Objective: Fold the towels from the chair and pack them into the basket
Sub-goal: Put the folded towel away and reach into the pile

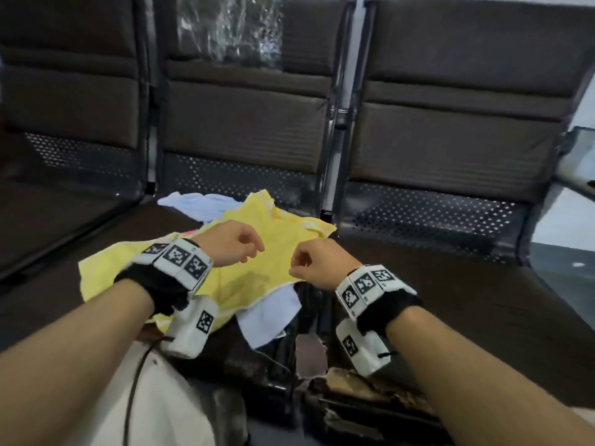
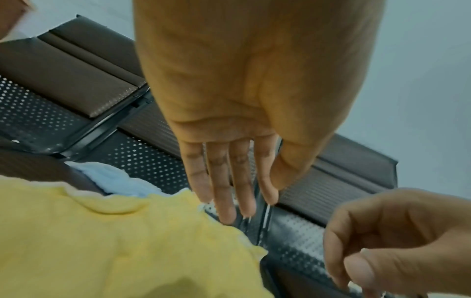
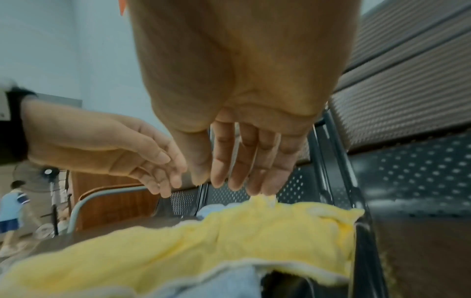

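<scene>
Hovering over the yellow towel (image 1: 257, 252), left hand (image 1: 230, 243) and right hand (image 1: 317, 263) both empty, fingers relaxed, close together but apart. Towel lies crumpled on the brown chair seat (image 1: 450, 300), over pale blue towels (image 1: 270, 313). Basket not visible.

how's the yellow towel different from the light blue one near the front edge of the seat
The yellow towel lies on top, spread wide and rumpled; the light blue towel is mostly buried beneath it, with one flap showing. The yellow has a pale wavy hem; the blue shows a plain edge. Both lie unfolded on the chair seat, and neither hand holds them.
</scene>
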`<state>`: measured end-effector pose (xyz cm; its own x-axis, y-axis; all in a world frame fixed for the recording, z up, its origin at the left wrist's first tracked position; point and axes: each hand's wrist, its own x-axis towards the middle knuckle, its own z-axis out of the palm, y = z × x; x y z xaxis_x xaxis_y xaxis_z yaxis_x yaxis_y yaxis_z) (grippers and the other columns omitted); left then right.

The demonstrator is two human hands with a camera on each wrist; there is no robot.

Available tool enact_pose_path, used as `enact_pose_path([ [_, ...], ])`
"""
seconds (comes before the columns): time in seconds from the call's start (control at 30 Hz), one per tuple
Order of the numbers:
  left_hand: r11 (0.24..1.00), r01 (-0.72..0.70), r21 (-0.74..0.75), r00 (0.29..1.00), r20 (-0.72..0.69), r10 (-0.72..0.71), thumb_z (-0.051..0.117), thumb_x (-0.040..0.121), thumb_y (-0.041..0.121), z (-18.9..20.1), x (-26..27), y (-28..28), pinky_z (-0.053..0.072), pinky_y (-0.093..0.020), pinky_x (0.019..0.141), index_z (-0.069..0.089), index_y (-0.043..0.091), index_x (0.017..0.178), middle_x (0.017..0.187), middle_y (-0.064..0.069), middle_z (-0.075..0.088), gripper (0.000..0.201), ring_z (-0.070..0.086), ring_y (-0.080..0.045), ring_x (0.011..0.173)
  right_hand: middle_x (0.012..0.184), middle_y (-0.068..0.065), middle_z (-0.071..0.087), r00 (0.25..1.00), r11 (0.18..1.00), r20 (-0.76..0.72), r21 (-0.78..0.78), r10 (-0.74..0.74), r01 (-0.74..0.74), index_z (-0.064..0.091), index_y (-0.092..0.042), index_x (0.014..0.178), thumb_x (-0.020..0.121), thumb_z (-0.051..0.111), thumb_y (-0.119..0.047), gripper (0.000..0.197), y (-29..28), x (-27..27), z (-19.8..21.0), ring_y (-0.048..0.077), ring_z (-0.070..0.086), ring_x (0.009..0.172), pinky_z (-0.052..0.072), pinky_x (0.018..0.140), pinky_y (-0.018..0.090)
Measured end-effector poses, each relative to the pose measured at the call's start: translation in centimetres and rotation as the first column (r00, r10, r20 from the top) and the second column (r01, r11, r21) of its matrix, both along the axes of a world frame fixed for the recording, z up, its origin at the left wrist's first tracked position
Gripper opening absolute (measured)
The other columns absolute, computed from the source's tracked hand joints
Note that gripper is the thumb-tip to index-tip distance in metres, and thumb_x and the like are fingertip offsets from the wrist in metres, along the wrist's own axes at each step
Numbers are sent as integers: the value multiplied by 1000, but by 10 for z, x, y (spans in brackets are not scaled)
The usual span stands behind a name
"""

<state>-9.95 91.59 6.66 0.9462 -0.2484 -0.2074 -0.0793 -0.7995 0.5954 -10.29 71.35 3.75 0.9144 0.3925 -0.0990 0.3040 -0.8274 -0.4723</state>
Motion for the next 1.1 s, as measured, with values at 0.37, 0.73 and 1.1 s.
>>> enact_pose_path([
  [0.37, 994, 60, 94, 966, -257, -35, 59, 88, 33, -45, 11, 22, 46, -22, 61, 62, 18, 96, 88, -1, 70, 18, 65, -11, 70, 103, 7, 52, 995, 972, 8, -214, 103, -99, 57, -16, 93, 89, 57, -27, 12, 40, 33, -68, 29, 55, 95, 48, 85, 39],
  [0.73, 932, 27, 363, 997, 60, -52, 54, 89, 26, -24, -12, 20, 37, -29, 68, 54, 15, 81, 81, -3, 55, 15, 55, -24, 85, 83, 6, 57, 963, 974, 213, 186, -165, 126, 42, -16, 94, 100, 39, -32, 17, 7, 5, 24, 24, 52, 79, 36, 67, 34],
  [1.1, 991, -20, -132, 856, 511, 85, 50, 94, 36, 35, -50, -45, 36, -34, 64, 46, 20, 61, 59, 6, 47, 37, 50, -22, 68, 80, -13, 52, 720, 745, 365, 590, -590, 312, 50, -23, 90, 94, 51, -36, 14, -81, -50, 128, 15, 51, 87, 34, 74, 25],
])
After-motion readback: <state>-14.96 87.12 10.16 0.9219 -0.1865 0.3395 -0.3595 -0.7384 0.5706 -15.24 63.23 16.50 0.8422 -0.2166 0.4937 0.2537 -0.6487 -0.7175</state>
